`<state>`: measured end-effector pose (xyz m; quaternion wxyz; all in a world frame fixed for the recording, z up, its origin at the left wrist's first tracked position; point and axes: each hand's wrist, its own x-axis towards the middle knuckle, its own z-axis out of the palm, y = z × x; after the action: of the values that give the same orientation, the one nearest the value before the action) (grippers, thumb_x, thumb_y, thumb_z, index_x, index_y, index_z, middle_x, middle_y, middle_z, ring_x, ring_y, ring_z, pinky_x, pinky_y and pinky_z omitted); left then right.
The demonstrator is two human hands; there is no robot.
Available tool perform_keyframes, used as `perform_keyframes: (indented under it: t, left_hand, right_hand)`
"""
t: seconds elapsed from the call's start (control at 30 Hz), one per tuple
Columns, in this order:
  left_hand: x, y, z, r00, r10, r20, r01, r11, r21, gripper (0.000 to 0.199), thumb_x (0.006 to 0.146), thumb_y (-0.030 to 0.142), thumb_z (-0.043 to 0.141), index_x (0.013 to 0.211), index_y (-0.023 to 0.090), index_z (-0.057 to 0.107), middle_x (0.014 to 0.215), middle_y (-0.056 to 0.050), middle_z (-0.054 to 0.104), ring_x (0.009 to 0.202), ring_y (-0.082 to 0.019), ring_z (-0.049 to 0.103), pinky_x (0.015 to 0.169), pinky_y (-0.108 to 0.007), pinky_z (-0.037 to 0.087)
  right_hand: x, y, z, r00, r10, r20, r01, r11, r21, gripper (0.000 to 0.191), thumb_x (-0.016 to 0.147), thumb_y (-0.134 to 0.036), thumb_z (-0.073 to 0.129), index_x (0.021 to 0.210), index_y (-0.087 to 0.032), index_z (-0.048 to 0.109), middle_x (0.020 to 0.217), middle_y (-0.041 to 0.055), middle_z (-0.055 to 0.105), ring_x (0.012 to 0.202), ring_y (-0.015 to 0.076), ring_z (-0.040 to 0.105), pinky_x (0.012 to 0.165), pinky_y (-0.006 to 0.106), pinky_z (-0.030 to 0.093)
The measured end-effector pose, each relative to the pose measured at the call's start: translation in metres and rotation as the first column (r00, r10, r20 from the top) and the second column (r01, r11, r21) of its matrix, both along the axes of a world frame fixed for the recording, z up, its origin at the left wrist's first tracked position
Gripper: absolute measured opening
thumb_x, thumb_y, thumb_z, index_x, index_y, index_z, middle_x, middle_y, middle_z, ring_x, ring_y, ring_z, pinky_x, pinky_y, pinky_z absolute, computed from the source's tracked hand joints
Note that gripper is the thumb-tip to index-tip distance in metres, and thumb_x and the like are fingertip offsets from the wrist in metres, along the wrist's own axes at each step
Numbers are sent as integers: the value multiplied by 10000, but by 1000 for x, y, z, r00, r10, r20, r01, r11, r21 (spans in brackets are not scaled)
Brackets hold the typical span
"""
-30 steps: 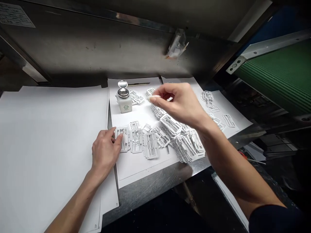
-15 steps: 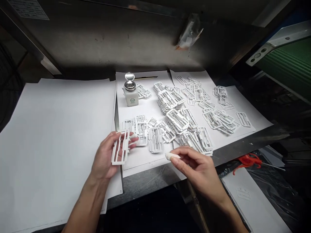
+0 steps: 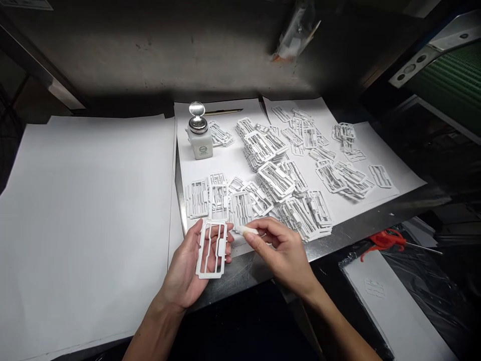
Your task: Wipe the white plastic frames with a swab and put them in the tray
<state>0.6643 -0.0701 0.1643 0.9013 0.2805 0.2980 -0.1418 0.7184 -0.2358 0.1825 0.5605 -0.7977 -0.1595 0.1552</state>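
Both hands have come in together over the near edge of the steel counter (image 3: 248, 273), clear of the big paper sheet (image 3: 86, 210) on the left. Heaps of white moulded frames (image 3: 289, 195) cover the sheets ahead, with a silver-capped dispenser bottle (image 3: 200, 148) beyond them. The left hand (image 3: 182, 268) lies palm-up, its grip wide, carrying one slotted frame (image 3: 210, 275) with its long axis running roughly away from the person, tilted slightly. The right hand (image 3: 281, 250) is the nearer of the two to the frame's upper right corner, its grip a narrow pinch on a white swab (image 3: 246, 230) (only the tip shows), which points left at that corner, just apart from it.
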Motion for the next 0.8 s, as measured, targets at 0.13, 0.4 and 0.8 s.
perform_keyframes:
  t: [0.13, 0.4, 0.8]
  left_hand:
    - [1, -4, 3, 993, 92, -67, -88, 994, 57, 291, 877, 358, 464, 905, 144, 660, 804, -54, 651, 698, -174, 628, 606, -293, 546]
    - [0, -7, 7, 980, 162, -116, -148, 982, 119, 191, 857, 310, 522, 930, 193, 654, 765, 10, 645, 584, -106, 605, 507, -202, 520]
    - [1, -3, 8, 994, 97, -44, -93, 993, 74, 300, 898, 304, 419, 875, 109, 647, 786, -66, 649, 694, -177, 639, 620, -306, 557]
  right_hand:
    - [4, 23, -2, 987, 61, 150, -54, 997, -54, 123, 873, -247, 558, 932, -183, 644, 861, 52, 614, 720, 148, 578, 653, 259, 493]
    - [15, 43, 2, 949, 66, 307, -41, 996, -85, 99, 874, -223, 555, 916, -164, 624, 818, 35, 594, 677, 127, 544, 644, 247, 468]
    - [14, 26, 0, 952, 142, 271, -74, 966, -246, 99, 858, -205, 575, 874, -130, 638, 773, 34, 590, 650, 127, 523, 615, 250, 426]
